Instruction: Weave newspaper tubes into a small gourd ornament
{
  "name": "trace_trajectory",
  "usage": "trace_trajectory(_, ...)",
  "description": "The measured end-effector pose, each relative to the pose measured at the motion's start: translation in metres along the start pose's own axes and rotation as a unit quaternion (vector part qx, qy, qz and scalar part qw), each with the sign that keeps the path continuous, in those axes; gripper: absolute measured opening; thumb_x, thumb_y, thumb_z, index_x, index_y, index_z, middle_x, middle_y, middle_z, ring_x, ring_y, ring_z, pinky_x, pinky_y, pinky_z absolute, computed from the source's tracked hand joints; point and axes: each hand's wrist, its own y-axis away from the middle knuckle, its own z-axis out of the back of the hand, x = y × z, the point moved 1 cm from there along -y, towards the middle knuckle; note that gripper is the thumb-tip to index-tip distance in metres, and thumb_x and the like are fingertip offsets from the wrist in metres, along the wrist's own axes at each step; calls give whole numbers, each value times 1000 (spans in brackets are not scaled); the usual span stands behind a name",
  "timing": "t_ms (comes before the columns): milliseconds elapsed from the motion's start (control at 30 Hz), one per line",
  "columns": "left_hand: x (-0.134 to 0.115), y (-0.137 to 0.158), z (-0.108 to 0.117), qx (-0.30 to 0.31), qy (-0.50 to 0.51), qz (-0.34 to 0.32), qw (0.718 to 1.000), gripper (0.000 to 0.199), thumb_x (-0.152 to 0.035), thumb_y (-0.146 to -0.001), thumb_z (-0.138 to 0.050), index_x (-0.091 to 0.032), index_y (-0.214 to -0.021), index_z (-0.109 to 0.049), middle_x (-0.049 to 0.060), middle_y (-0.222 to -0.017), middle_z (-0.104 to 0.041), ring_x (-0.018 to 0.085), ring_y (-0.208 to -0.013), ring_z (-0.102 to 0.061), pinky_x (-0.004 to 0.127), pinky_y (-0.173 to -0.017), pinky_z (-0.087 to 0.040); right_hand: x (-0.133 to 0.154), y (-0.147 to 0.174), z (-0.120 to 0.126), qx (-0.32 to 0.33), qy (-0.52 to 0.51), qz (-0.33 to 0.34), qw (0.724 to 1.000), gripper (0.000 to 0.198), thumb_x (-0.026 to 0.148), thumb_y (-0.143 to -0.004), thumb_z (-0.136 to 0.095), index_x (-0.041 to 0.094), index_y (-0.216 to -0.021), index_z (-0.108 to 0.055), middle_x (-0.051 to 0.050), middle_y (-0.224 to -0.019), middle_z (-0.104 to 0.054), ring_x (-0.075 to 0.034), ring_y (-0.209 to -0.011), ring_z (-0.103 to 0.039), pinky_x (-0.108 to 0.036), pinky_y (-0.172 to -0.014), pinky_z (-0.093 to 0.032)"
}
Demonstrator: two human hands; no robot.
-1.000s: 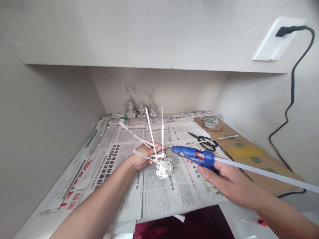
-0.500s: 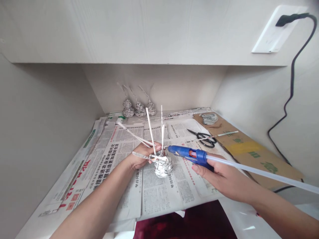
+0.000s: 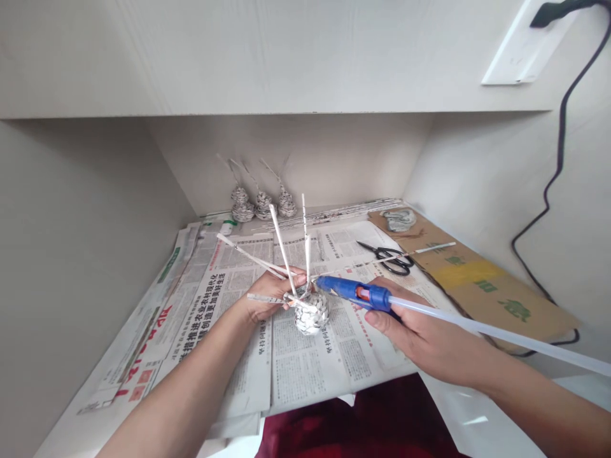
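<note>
Blue gun [image 3: 353, 291] tight against the ball [image 3: 311, 314]

Over the middle of the bench [image 3: 71, 439], toward its front edge, my left grip [image 3: 274, 294] pinches the ball's top; my right grip [image 3: 405, 324] is wrapped round the gun. A slip there, I judge, could put the hot tip onto my left fingers [image 3: 300, 278] or smear the spokes [image 3: 281, 245]. Against a second ago, the gun sits closer in and the socket [image 3: 513, 51] rides higher in view.

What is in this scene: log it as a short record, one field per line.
left hand: holds woven paper ball, paper strips sticking out
right hand: grips blue glue gun, nozzle near ball's top
back: three woven paper pieces in a row
right side: black scissors on newspaper, beside cardboard
wall: black plug in white socket
</note>
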Motion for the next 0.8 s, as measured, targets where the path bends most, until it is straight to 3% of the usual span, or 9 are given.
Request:
trace_trajectory(367, 4, -1, 3, 2, 3, -2, 1000, 25, -35, -71, -74, -10, -76, -69, 4, -61, -63, 7, -42, -47, 19, -37, -31, -2, -3, -1, -10, 6, 59, 998, 19, 32, -93, -40, 22, -83, -53, -3, -82, -56, -19, -77, -55, -35, -69, -49)
trace_trajectory(600, 3, -1, 5, -22, -14, 17, 1000, 27, -37, -68, -76, -13, -79, -71, 4, -64, -63, 9, -47, -50, 20, -39, -33, -9, -3, -4, 10, 87, 69, 994, 11, 28, -90, -45, 21, -85, -52, -5, -85, -53, -17, -71, -54, -33, -63, -48)
trace_trajectory(800, -1, 1, 0, -6, -9, 21, 1000, 28, -38, -67, -76, -12, -74, -70, 4, -62, -61, 9, -47, -49, 20, -40, -33, -14, -1, -5, 14, 163, 79, 983, 11, 26, -91, -42, 20, -86, -50, -5, -87, -50, -17, -66, -51, -33, -58, -46)
